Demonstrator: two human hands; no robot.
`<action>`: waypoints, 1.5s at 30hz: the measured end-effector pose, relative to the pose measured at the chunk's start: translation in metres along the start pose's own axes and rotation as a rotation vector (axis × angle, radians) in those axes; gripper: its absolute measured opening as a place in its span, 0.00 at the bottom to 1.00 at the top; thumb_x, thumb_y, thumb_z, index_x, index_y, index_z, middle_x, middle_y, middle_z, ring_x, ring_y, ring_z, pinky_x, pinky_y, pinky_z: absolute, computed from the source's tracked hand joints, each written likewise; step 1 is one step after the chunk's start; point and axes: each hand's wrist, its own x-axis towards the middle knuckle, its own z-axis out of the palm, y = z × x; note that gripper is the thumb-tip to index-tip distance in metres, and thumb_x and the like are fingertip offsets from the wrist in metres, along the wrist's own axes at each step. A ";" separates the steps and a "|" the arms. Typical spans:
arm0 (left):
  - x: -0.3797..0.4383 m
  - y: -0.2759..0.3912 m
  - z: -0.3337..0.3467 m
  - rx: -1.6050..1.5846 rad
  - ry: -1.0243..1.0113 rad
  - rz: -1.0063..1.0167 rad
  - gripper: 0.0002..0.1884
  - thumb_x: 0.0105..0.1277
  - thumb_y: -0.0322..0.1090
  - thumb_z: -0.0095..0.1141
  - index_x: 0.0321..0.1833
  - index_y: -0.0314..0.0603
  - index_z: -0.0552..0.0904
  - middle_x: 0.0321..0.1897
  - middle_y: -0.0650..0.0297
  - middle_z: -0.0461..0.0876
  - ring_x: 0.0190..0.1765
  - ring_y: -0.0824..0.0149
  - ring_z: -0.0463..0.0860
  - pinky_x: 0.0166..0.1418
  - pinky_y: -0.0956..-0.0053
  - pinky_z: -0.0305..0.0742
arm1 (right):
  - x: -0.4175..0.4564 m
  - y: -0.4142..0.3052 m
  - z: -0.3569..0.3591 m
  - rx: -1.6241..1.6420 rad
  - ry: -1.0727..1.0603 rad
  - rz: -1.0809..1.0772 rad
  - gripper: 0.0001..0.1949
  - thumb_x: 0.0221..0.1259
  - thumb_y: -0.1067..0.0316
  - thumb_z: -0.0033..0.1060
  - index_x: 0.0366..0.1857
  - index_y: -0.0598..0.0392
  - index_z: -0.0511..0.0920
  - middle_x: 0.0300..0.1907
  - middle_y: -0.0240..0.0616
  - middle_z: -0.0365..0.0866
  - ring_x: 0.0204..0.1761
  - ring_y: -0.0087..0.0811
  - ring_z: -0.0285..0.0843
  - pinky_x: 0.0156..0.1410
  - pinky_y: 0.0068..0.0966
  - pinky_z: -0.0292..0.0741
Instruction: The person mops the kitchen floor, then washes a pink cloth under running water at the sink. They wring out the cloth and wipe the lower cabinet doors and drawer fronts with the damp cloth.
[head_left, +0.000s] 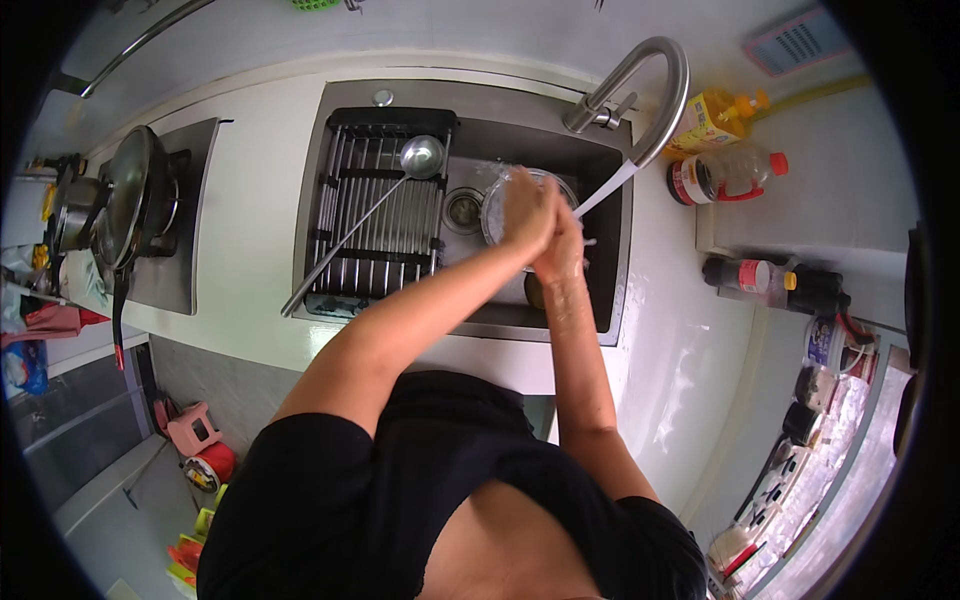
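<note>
My left hand (527, 214) and my right hand (562, 251) are pressed against each other over the sink (469, 319). Water (606, 186) pours from the curved metal faucet (671, 97) onto them. Motion blurs the fingers, and whatever lies between the palms is hidden. Beneath the hands is a round, clear-rimmed bowl (491, 217) with splashing water in it, partly covered by them. Wet streaks show on my right wrist. A dark, rounded item (534, 291) sits in the basin beside that wrist, mostly hidden.
Left of the bowl are the drain (463, 210) and a drying rack (390, 240), with a long-handled metal ladle (422, 157) across it. A lidded pan (131, 199) stands on the stove at left. A yellow pump bottle (705, 124) and a red-capped bottle (724, 178) are by the faucet.
</note>
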 end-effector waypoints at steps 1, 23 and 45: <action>-0.013 0.006 0.010 0.001 -0.024 0.083 0.45 0.67 0.63 0.25 0.64 0.14 0.49 0.66 0.31 0.48 0.71 0.43 0.46 0.73 0.64 0.41 | 0.007 -0.003 -0.010 0.053 -0.065 -0.051 0.22 0.67 0.52 0.40 0.58 0.54 0.67 0.60 0.38 0.67 0.62 0.38 0.64 0.64 0.36 0.64; -0.058 -0.009 -0.045 -0.721 0.063 0.022 0.24 0.71 0.47 0.40 0.62 0.36 0.65 0.60 0.56 0.63 0.63 0.62 0.62 0.68 0.71 0.53 | 0.048 0.001 -0.056 0.188 0.024 0.175 0.08 0.64 0.56 0.51 0.35 0.47 0.69 0.22 0.23 0.67 0.18 0.20 0.58 0.18 0.17 0.57; -0.010 -0.064 0.006 0.146 0.091 0.072 0.17 0.61 0.36 0.51 0.52 0.42 0.76 0.46 0.50 0.76 0.50 0.52 0.76 0.55 0.63 0.70 | 0.015 0.011 -0.015 -0.006 -0.013 0.199 0.34 0.66 0.36 0.25 0.45 0.64 0.70 0.42 0.47 0.76 0.49 0.39 0.72 0.57 0.34 0.67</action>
